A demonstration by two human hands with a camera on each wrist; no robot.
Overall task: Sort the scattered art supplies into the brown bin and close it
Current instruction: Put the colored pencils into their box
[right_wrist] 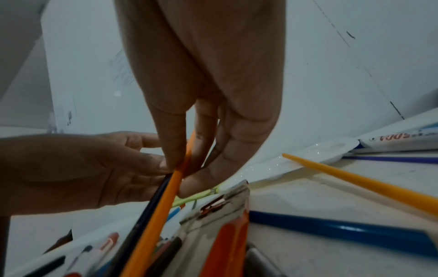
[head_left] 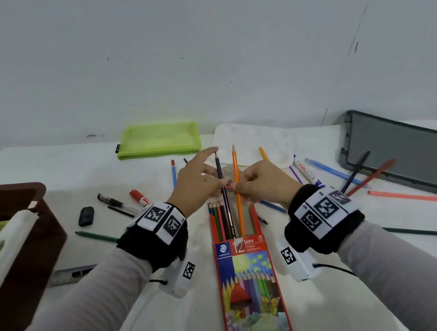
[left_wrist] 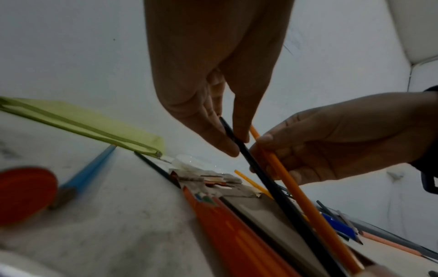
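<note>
I read "STAEDTLER", a large "12" and "Luna" on the red pencil box lying in front of me. A white tube near the palette shows red letters, upside down and only partly legible to me.

Both arms wear pale grey long sleeves. Each wrist carries a black fabric band topped with white panels printed with black square markers. A white camera unit with a thin black cable hangs under each band.
</note>
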